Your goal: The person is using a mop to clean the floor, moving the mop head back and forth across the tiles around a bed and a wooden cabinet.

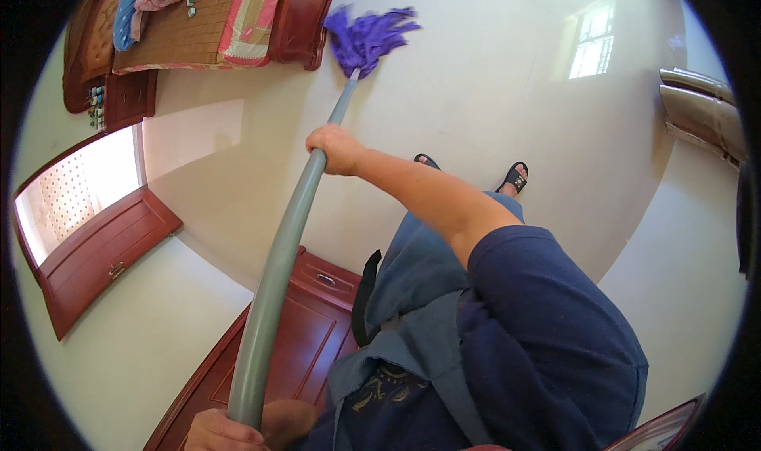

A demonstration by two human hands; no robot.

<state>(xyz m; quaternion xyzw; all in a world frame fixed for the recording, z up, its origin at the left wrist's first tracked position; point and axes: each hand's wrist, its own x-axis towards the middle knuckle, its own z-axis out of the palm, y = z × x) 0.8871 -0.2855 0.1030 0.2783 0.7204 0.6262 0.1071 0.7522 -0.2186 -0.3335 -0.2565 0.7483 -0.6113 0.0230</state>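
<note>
A long mop with a grey-green handle (277, 273) slants from the lower left up to the far floor. Its purple strip head (363, 40) lies spread on the pale floor, close beside the corner of the bed's footboard. My right hand (337, 148) is wrapped round the shaft partway down, with that arm stretched out across my body. Low in the picture, my left hand (222, 432) grips the handle's near end, and part of its fingers is out of sight.
A bed (178, 43) with a dark red wooden footboard (303, 19) stands at the far left. Dark red doors (111, 253) and a wooden cabinet (317, 324) are to the left and near. A brown seat-like piece (697, 110) is at right. My sandalled feet (514, 177) stand mid-floor.
</note>
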